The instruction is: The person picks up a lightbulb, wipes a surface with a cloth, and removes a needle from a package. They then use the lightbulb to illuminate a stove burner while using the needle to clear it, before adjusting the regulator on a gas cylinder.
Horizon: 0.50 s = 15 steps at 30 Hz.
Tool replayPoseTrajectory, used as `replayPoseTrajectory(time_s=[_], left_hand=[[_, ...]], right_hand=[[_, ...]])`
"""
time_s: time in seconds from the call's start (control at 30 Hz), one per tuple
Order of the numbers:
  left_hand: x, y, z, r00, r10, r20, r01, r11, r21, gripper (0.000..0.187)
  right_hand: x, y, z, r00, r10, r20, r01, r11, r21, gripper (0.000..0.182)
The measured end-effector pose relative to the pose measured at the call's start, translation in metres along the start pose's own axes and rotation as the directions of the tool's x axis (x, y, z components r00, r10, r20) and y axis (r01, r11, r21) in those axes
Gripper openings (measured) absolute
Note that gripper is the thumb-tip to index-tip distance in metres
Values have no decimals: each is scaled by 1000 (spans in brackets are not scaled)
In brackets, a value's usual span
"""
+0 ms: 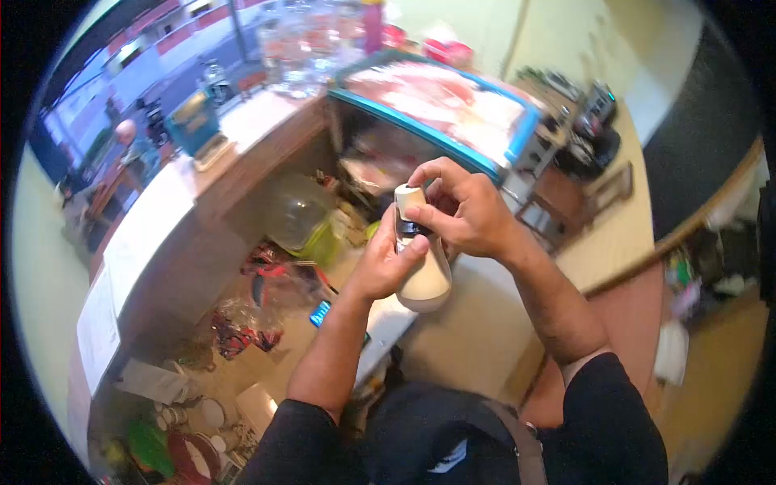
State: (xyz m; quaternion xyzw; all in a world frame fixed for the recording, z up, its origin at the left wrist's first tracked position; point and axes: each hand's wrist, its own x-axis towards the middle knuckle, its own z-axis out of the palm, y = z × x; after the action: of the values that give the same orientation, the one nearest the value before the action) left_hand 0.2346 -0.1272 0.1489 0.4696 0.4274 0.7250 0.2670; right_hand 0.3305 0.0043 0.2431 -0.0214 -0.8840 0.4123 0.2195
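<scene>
In front of my chest I hold a cream, bottle-shaped object (pixel 428 283) with a rounded wide end toward me. A dark band (pixel 413 229) shows around its narrower part. My left hand (pixel 381 263) is closed around its side, thumb lying across the front near the band. The thumb and fingers of my right hand (pixel 465 206) close on the pale, cap-like top (pixel 410 198). Whether this top is apart from the body cannot be made out. Some right fingers are hidden behind it.
A blue-framed glass case (pixel 436 149) stands ahead, its top covered in plastic packets. To the left, a cluttered shelf holds a clear plastic bag (pixel 295 214) and a lit phone-like screen (pixel 321 314). A wooden chair (pixel 558 198) is at right. People sit outside.
</scene>
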Motion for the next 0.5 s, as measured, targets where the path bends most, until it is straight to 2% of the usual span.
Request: replayPoseTrajectory(time_s=[0.03, 0.1, 0.17, 0.23, 0.3, 0.37, 0.43, 0.5], left_hand=[[-11, -2, 28, 983, -152, 103, 177, 936, -305, 56], [-28, -14, 84, 931, -196, 307, 309, 872, -379, 59], [-50, -28, 147, 840, -238, 487, 471, 765, -439, 64], [-74, -34, 215, 755, -250, 607, 578, 691, -434, 67], [-99, -36, 286, 652, -233, 722, 674, 615, -409, 69], [-132, -38, 353, 536, -218, 816, 758, 550, -351, 72], [-167, -38, 419, 400, -193, 896, 830, 490, -265, 72], [-205, -34, 478, 258, -151, 954, 859, 487, -155, 79]], right_hand=[[-31, 1, -13, 996, 89, -22, -88, 994, 60, 29], [-99, 4, -43, 984, 156, -83, -152, 987, 55, 25], [-176, -2, -72, 955, 247, -164, -247, 969, 21, 25], [-257, -16, -99, 911, 322, -257, -336, 942, -13, 24], [-340, -43, -123, 792, 528, -308, -513, 848, 134, 22], [-421, -66, -133, 676, 599, -430, -578, 792, 196, 21], [-505, -79, -137, 617, 478, -625, -555, 827, 84, 21], [-573, -119, -137, 469, 490, -735, -604, 785, 139, 20]])
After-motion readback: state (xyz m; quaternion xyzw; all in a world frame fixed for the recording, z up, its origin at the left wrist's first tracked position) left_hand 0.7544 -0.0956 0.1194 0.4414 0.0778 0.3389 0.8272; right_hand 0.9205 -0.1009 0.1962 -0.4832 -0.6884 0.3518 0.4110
